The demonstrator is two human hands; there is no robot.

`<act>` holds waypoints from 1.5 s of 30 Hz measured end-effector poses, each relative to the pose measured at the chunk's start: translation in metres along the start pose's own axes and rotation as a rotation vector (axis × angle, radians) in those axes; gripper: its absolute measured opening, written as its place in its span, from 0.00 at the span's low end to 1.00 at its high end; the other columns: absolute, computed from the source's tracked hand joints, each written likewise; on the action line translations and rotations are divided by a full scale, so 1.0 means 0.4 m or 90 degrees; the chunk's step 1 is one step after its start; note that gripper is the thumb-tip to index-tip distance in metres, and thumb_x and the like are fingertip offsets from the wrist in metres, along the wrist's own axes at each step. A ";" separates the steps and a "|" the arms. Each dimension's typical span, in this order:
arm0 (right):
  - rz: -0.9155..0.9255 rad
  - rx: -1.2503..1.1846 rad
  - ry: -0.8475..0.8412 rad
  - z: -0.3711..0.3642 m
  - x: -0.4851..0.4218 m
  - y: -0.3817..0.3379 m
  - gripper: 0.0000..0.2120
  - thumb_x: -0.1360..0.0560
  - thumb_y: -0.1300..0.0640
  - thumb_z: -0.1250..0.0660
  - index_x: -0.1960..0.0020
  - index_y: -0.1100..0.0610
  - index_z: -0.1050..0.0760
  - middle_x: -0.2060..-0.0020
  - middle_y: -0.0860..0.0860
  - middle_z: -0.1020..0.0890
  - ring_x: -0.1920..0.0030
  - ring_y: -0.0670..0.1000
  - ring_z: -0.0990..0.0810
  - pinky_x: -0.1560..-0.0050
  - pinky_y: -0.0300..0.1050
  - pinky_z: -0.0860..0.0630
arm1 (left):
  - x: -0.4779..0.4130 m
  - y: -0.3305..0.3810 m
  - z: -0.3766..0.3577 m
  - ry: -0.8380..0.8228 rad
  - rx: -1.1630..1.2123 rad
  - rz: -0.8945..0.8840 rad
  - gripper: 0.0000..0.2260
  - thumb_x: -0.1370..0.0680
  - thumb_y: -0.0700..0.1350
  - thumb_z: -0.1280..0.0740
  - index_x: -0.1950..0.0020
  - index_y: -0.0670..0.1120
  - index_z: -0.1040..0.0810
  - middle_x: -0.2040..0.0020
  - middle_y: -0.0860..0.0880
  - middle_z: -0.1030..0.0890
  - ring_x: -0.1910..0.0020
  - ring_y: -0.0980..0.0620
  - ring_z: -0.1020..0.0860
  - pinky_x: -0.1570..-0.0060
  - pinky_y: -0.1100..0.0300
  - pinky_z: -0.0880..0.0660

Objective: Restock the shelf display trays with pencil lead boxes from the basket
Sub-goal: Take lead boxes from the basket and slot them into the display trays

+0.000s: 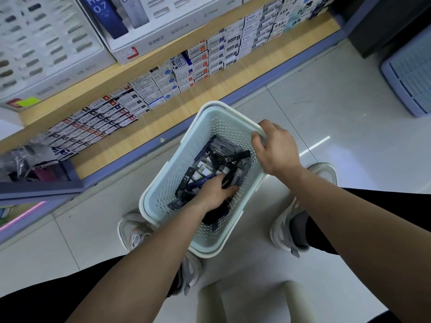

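On a shop's pale tiled floor (pixel 326 113), the left hand (pixel 215 194) curls its fingers around slim dark plastic pencil lead boxes (pixel 229 159) heaped in the pale mint perforated plastic basket (pixel 177 159). The right hand (pixel 276 148) grips the basket's rim. The boxes look light, stiff and slick, best pinched across their long edges. Above, white cardboard display trays (pixel 144 40) sit on the wooden shelf (pixel 163 117).

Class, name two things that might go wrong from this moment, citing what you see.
1. The left hand closes on loosely jumbled pencil lead boxes; some may slip from the grip.
2. The right hand holds only one rim corner of the basket; lifting could tip it.
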State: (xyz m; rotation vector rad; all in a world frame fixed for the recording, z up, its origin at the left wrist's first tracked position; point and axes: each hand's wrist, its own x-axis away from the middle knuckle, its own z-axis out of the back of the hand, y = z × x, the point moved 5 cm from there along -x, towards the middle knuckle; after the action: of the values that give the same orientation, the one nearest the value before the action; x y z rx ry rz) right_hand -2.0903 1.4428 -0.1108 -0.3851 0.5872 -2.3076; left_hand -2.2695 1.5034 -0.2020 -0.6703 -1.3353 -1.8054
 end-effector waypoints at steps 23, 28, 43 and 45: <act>0.017 0.005 -0.017 -0.003 0.001 -0.004 0.10 0.17 0.51 0.44 0.52 0.56 0.32 0.62 0.53 0.26 0.66 0.57 0.29 0.66 0.46 0.39 | 0.050 0.006 0.043 0.001 0.130 0.051 0.32 0.17 0.54 0.36 0.19 0.43 0.47 0.21 0.44 0.38 0.23 0.45 0.37 0.30 0.55 0.39; 0.015 0.015 -0.053 0.001 0.000 -0.002 0.10 0.17 0.50 0.45 0.50 0.56 0.32 0.60 0.53 0.27 0.63 0.58 0.27 0.64 0.46 0.38 | 0.088 0.022 0.084 0.024 0.150 0.032 0.35 0.17 0.55 0.37 0.18 0.45 0.51 0.19 0.45 0.43 0.21 0.45 0.41 0.26 0.51 0.42; -0.026 -0.186 -0.222 0.134 0.071 -0.200 0.11 0.18 0.49 0.40 0.39 0.50 0.27 0.51 0.51 0.18 0.54 0.53 0.19 0.49 0.50 0.23 | 0.321 0.146 0.212 0.141 0.288 -0.108 0.15 0.19 0.55 0.35 0.33 0.54 0.28 0.45 0.53 0.18 0.50 0.54 0.18 0.32 0.43 0.29; -0.056 -0.299 -0.263 0.145 0.095 -0.244 0.07 0.19 0.48 0.38 0.44 0.49 0.25 0.59 0.50 0.17 0.61 0.50 0.19 0.51 0.51 0.23 | 0.366 0.181 0.227 0.138 0.326 -0.143 0.13 0.18 0.50 0.35 0.35 0.49 0.26 0.52 0.50 0.17 0.57 0.53 0.18 0.39 0.43 0.23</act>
State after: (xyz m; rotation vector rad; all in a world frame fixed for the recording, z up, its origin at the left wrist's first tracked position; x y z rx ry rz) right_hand -2.1479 1.4612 -0.0072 -1.0972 0.9067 -2.0640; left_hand -2.2944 1.5389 -0.0200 -0.0503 -1.6787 -1.5504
